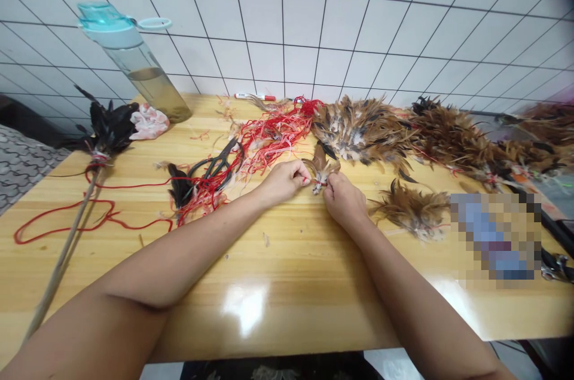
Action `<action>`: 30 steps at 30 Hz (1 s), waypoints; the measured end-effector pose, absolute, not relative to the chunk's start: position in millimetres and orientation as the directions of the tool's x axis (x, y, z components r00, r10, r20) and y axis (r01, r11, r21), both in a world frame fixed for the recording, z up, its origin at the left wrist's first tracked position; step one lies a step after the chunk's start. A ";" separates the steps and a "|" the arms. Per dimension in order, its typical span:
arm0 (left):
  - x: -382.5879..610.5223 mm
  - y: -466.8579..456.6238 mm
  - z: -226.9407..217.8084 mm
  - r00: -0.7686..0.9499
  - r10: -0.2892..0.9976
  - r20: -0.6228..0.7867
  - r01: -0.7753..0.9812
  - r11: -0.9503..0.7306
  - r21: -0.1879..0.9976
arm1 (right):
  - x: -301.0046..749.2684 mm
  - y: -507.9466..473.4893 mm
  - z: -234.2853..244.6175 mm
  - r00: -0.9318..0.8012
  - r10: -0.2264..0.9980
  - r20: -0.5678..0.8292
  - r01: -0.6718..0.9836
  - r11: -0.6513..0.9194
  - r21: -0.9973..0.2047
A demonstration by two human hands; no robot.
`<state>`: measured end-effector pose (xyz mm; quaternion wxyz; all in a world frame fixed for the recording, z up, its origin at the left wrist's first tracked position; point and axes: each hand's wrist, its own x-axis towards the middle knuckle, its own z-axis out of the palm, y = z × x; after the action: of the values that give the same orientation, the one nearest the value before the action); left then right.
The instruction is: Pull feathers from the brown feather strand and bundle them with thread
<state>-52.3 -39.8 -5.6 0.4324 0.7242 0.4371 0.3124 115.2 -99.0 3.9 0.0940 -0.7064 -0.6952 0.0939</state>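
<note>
A varnished wooden table (287, 290) meets a white tiled wall (287, 21), with open wood along its near edge below the forearms. At center, the left hand (282, 181) and right hand (345, 201) sit close together, both pinching a small feather bundle (320, 174). Scissors (215, 165) lie at 10 o'clock, red thread (273, 135) tangles at 11, and a bottle (134, 63) stands farther out at 10. Feather bunches (363, 129) crowd 1 to 3 o'clock; a feathered stick (107, 132) lies at 9.
</note>
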 end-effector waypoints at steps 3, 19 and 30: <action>-51.6 -40.0 -8.4 0.414 0.907 0.073 0.364 -0.239 0.900 | 114.0 -99.2 7.2 0.015 0.999 -0.044 0.971 -0.025 -0.237; -49.1 -51.8 -1.5 0.484 0.861 0.156 0.435 -0.391 0.811 | 120.7 -100.5 2.1 -0.076 0.996 0.041 0.976 0.083 -0.202; -38.2 -59.5 -8.9 0.506 0.836 0.214 0.581 -0.513 0.632 | 117.7 -103.9 -7.9 -0.063 0.986 0.156 0.910 0.122 -0.397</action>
<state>-38.2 -59.5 -8.9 0.2487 0.8312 0.4260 0.2563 117.7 -103.9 -7.9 0.1960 -0.6556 -0.7227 0.0968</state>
